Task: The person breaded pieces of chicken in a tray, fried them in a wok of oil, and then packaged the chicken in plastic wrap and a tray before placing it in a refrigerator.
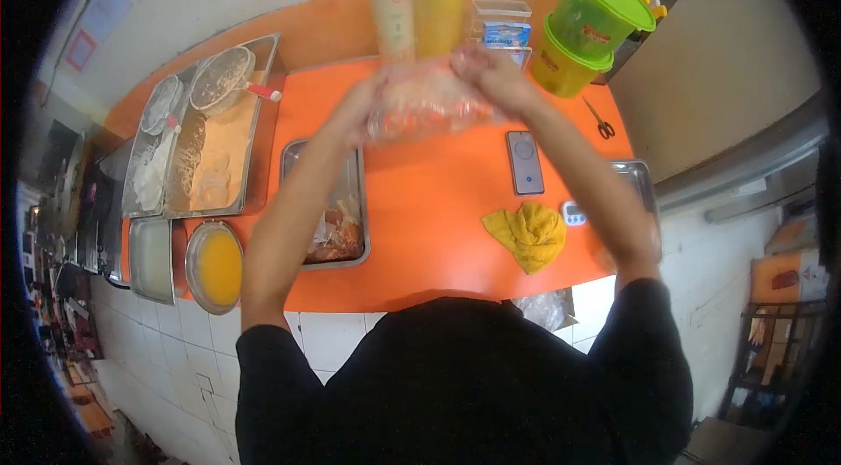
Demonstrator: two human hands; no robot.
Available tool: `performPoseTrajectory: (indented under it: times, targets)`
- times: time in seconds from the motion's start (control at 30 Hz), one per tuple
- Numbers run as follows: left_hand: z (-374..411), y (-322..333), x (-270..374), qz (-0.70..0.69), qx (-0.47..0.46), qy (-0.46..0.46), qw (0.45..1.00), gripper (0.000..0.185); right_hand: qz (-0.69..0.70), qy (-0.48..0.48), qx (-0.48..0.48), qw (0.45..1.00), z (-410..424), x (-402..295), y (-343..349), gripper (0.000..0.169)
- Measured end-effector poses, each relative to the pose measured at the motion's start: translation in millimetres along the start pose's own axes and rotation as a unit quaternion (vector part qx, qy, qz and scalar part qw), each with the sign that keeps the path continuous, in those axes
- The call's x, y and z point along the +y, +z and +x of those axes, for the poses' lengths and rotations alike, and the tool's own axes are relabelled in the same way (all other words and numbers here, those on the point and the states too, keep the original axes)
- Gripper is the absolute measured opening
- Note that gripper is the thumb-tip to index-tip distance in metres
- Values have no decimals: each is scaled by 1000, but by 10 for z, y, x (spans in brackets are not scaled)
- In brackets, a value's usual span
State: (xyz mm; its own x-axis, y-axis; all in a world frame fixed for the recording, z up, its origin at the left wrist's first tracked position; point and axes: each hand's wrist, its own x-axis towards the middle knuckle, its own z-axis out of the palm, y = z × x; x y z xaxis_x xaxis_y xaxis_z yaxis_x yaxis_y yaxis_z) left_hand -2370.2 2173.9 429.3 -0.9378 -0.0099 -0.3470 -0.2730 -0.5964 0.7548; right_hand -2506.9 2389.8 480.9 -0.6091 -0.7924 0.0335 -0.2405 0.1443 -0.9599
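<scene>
Both my hands hold a clear plastic bag with pale and orange-red contents, raised over the back of an orange table. My left hand grips its left end, and my right hand grips the upper right corner. Motion blurs the bag and hands, so the contents cannot be named. Below my left forearm lies a metal tray with reddish marinated meat at its near end. Two upright rolls, one of whitish film and one of yellow film, stand just behind the bag.
Flour-filled metal pans with sieves stand left, near a bowl of yellow liquid and a pan of cloudy liquid. Rightward are a phone, yellow cloth, timer, scissors, green lidded tubs and another metal tray.
</scene>
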Motion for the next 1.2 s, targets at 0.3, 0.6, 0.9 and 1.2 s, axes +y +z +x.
performPoseTrajectory:
  times: [0.3, 0.6, 0.9, 1.2]
  targets:
    - [-493, -212, -2028, -20, 145, -164, 976, 43, -161, 108, 37, 980, -1411, 1726, 863, 49]
    - [-554, -338, -2159, 409, 230, -108, 876, 45, -541, -197, -115, 810, -1657, 1335, 982, 80]
    - [-74, -119, -1442, 842, 109, 268, 456, 61, -403, -144, -264, 865, -967, 1202, 825, 64]
    - [538, -59, -915, 833, 109, 121, 529, 71, -276, 11, -375, 885, -960, 1237, 584, 34]
